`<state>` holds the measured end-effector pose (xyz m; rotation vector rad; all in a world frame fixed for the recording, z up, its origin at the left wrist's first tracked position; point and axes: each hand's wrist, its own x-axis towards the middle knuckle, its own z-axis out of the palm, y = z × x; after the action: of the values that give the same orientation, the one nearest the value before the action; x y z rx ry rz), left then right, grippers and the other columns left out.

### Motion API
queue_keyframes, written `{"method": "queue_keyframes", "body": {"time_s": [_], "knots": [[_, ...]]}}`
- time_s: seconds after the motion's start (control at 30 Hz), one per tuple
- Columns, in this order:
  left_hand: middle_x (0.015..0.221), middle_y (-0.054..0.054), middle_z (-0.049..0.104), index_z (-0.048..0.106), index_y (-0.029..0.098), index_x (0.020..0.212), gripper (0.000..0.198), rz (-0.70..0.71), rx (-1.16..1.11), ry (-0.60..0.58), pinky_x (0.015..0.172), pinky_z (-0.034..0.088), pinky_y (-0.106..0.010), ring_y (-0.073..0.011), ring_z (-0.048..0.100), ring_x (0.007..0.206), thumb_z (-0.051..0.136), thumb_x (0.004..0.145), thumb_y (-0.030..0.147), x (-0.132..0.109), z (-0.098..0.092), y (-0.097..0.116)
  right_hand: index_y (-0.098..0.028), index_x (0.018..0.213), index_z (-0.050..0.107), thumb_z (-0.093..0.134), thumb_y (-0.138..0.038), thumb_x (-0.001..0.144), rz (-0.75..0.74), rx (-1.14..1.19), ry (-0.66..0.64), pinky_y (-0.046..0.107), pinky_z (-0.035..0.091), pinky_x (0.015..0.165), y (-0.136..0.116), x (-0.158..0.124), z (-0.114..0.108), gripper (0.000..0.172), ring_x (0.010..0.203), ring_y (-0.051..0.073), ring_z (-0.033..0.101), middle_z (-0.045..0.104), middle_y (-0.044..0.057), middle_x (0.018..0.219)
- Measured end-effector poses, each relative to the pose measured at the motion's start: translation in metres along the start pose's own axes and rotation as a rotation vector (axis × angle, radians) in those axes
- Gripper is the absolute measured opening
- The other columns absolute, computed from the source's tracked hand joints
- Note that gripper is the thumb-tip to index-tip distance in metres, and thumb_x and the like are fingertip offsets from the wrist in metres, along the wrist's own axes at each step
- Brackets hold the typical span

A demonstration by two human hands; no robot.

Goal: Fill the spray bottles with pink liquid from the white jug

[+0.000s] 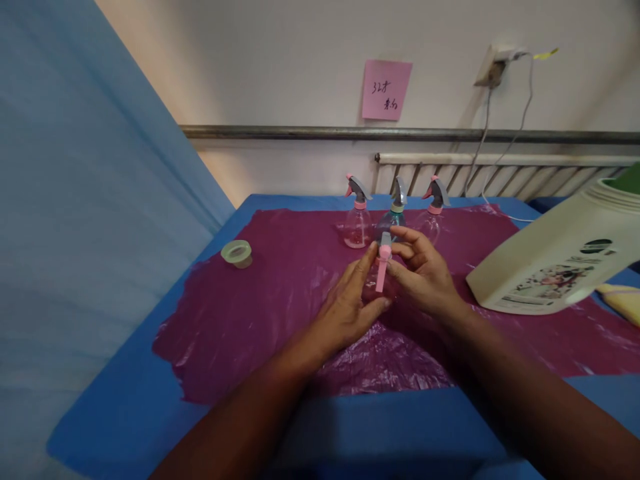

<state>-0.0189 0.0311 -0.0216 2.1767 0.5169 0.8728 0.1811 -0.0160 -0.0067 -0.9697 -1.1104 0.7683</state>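
Rising between both hands, a spray bottle (pixel 383 268) with a pink trigger is seen over the purple sheet (pixel 260 293) spread on the blue table (pixel 120 380). Its head is pinched between the thumb and fingers of the right hand's (pixel 424 272) grip; the left hand (pixel 349 295) is laid along the other side, thumb parted from fingers, though whether its grip is closed cannot be told. Just behind, the way is crowded by a pink-necked bottle (pixel 357 227), a blue bottle (pixel 399 195) (partly hidden by what is in front) and a clear bottle (pixel 434 212). On the right, room is taken up by a large jug (pixel 555 260). A small cup (pixel 237 251) is set well apart on the left, near a blue curtain (pixel 100 200).
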Motion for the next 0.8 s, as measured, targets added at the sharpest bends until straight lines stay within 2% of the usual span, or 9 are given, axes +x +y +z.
{"method": "queue_keyframes", "body": {"time_s": [0.17,0.37,0.63,0.7,0.8], "knots": [[0.193,-0.011,0.034,0.010,0.045,0.189,0.112,-0.016,-0.008,-0.012,0.141,0.040,-0.072,-0.0429,0.041,0.175,0.082,0.105,0.028,0.001,-0.003,0.004,-0.037,0.156,0.066,0.091,-0.051,0.098,0.056,-0.006,-0.167,0.039,0.070,0.089,-0.007,0.006,-0.014,0.064,0.105,0.024,0.083,0.084,0.007,0.133],[0.196,-0.011,0.027,0.006,0.040,0.190,0.112,-0.035,-0.009,-0.029,0.144,0.036,-0.072,-0.0438,0.035,0.178,0.078,0.105,0.027,0.001,-0.004,0.007,-0.036,0.153,0.074,0.083,-0.058,0.105,-0.027,-0.092,-0.238,0.039,0.070,0.093,-0.011,0.007,-0.021,0.053,0.112,0.025,0.082,0.084,0.008,0.137],[0.195,-0.012,0.029,-0.003,0.040,0.189,0.121,-0.068,-0.154,-0.078,0.146,0.032,-0.070,-0.0399,0.030,0.180,0.083,0.104,0.035,0.000,-0.003,-0.005,-0.034,0.146,0.080,0.078,-0.051,0.110,-0.132,-0.256,-0.402,0.041,0.067,0.102,-0.023,0.016,-0.037,0.040,0.122,0.027,0.079,0.084,0.009,0.136],[0.195,-0.013,0.029,0.000,0.038,0.189,0.120,-0.088,-0.225,-0.084,0.145,0.033,-0.070,-0.0400,0.031,0.180,0.084,0.103,0.035,0.001,-0.001,-0.009,-0.033,0.147,0.080,0.077,-0.048,0.111,-0.153,-0.262,-0.427,0.040,0.067,0.100,-0.023,0.018,-0.040,0.039,0.119,0.026,0.080,0.084,0.008,0.133],[0.194,-0.015,0.031,0.014,0.033,0.189,0.109,-0.148,-0.274,-0.098,0.144,0.037,-0.069,-0.0409,0.034,0.179,0.079,0.102,0.029,0.002,-0.001,-0.007,-0.033,0.148,0.079,0.074,-0.046,0.113,-0.187,-0.257,-0.434,0.039,0.067,0.097,-0.021,0.018,-0.041,0.038,0.115,0.024,0.080,0.084,0.008,0.132]]}}
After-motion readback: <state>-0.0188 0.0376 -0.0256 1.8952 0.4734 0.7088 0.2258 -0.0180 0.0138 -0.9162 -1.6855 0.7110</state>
